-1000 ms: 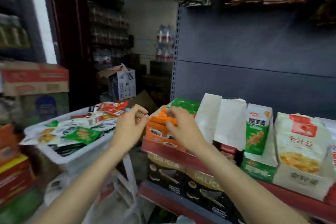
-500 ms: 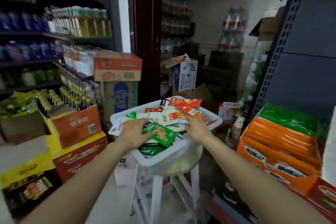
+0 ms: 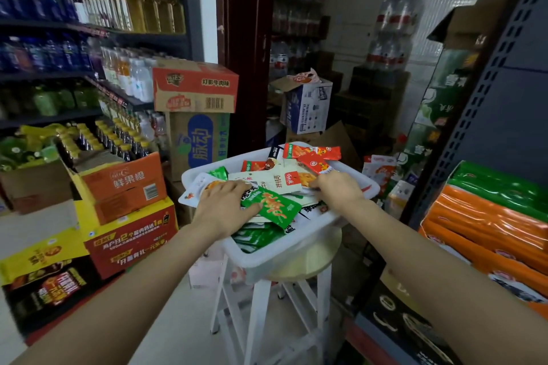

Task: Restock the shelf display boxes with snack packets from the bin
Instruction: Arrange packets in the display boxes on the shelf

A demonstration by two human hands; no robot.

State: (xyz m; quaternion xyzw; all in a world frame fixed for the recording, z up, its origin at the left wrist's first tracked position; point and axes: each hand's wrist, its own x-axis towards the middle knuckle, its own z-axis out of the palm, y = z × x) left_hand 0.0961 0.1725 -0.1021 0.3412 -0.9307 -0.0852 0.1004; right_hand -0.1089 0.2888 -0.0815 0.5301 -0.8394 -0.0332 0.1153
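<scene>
A bin (image 3: 350, 210) of snack packets (image 3: 274, 207) sits on a stool (image 3: 302, 270). Both hands rest in it, the left hand (image 3: 221, 210) left of the right hand (image 3: 338, 191). Stacked cartons (image 3: 130, 207) stand left, display boxes (image 3: 486, 228) right.

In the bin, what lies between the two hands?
In the head view, loose snack packets fill the stretch between the left hand and right hand: a green packet and a white packet.
</scene>
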